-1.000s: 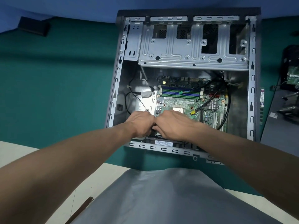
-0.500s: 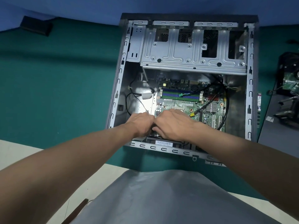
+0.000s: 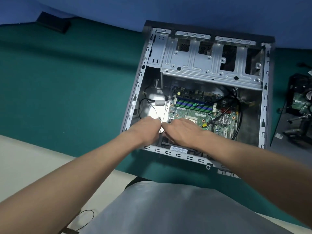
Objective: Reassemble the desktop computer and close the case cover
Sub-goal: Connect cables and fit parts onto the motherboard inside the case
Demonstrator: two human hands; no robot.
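The open computer case [image 3: 135,98] lies on its side on a green mat, cover off. Inside are the green motherboard [image 3: 189,112] with blue memory slots and the silver drive cage [image 3: 207,65] at the far end. Both my hands meet at the board's near left corner, above a black part [image 3: 164,141]. My left hand [image 3: 146,130] pinches a thin black cable [image 3: 143,105] that loops along the case's left wall. My right hand [image 3: 182,130] has its fingers curled against the left fingertips on the same cable end. The fingertips are mostly hidden.
A flat black block [image 3: 52,22] lies far left on the green mat [image 3: 67,81]. Loose computer parts and cables [image 3: 300,105] sit to the right of the case. A grey panel [image 3: 168,208] lies in front of me over the pale table edge [image 3: 25,157].
My head has turned, so the case now sits further right and tilted in view. Both hands stay together at the same corner of the motherboard.
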